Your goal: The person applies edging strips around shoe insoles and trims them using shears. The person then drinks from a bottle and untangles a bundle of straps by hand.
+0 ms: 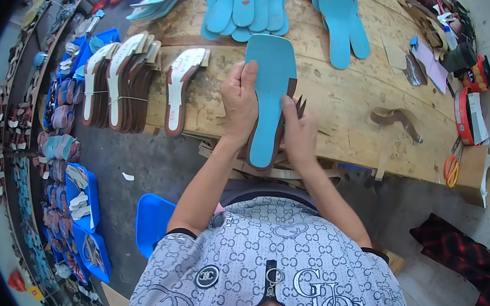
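A blue insole (269, 107) with a dark brown strip along its edges is held over the front edge of the wooden table. My left hand (241, 99) grips its left side, thumb on the blue face. On the right side, my right hand (300, 136) presses the insole with the thumb, and dark pointed blades (301, 107), apparently scissors, stick up from the same hand. The brown strip shows at the upper right edge and around the lower end of the insole.
Piled blue insoles (244, 5) and more blue pieces (341, 25) lie at the back. Bundled white-and-brown insoles (126, 85) and a single one (181, 88) are on the left. A brown strip (398, 121) lies right. Orange-handled scissors (451, 170) hang near a cardboard box (473, 173).
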The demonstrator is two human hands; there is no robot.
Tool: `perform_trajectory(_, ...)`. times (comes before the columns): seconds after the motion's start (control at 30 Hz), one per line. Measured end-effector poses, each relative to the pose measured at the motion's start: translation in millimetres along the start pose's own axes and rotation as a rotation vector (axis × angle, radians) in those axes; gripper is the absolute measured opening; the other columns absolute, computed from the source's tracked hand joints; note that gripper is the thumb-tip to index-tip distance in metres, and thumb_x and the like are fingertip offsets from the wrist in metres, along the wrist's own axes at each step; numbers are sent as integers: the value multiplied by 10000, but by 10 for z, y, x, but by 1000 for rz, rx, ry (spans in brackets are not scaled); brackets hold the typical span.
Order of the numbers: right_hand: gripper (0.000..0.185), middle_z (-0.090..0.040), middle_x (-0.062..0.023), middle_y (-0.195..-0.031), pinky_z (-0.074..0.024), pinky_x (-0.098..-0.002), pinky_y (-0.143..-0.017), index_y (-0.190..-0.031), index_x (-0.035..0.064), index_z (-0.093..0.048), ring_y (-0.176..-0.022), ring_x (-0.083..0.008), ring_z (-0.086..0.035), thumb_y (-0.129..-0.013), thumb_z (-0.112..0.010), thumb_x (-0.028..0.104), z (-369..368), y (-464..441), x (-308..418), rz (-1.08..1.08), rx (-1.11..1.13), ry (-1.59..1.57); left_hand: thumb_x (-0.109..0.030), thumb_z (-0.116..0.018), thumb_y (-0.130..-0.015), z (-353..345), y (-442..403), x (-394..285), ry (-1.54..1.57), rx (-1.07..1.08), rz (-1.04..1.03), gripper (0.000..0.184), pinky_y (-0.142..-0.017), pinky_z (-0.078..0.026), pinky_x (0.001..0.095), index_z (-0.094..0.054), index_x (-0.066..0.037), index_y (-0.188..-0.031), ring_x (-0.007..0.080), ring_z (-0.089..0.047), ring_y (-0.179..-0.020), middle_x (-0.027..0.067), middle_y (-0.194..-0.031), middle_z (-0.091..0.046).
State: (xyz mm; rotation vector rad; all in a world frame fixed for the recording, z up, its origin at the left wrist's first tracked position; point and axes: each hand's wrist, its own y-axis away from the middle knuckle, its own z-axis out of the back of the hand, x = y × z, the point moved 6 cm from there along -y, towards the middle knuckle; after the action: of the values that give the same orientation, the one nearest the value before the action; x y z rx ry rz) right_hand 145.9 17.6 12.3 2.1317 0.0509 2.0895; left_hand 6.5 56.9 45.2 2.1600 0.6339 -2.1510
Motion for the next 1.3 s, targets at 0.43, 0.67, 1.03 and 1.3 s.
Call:
perform_trajectory(0.43, 96, -606, -89, -625, -471, -352, -512, -791, 82, -586, -559, -272, -596, -806, -653, 149, -279, 396, 353, 983, 409, 896, -442, -532, -943, 288, 134, 218, 194, 119, 378, 512, -710, -524, 280, -531, 15, -1175, 153, -622, -801, 54, -884, -602)
perform_trajectory(0.67, 395, -477, -2, -581, -349, -270, -491, -786, 3, -607, -559, -56, -400, -980, -504, 332, -422, -222, 460, 197, 221, -61, -439, -499, -961, 202, 336, -10, 406, 105, 544, 463, -608, -496, 261, -613, 5, -1032, 83, -596, -668, 37, -798, -625)
perform_trajectory(1.03, 286, -637, -59, -744, -455, -255, -563, -828, -9, -645, -609, -113, -571, -945, -536, 227, -470, 283, -63, -54, 632, 75, -425, -431, -992, 1154, 226, -26, 261, -23, 335, 429, -606, -480, 250, -560, -31, -1103, 85, -585, -713, 19, -857, -609)
perform_trajectory(1.3, 160, -565, -83, -868, -494, -359, -710, -920, 66, -595, -885, -270, -574, -812, -661, 163, -722, -421, 49, 837, 601, 1062, -438, -497, -945, 1275, 624, -5, 899, 253, 393, 598, -838, -518, 416, -410, 19, -1321, 288, -622, -992, 186, -1151, -598)
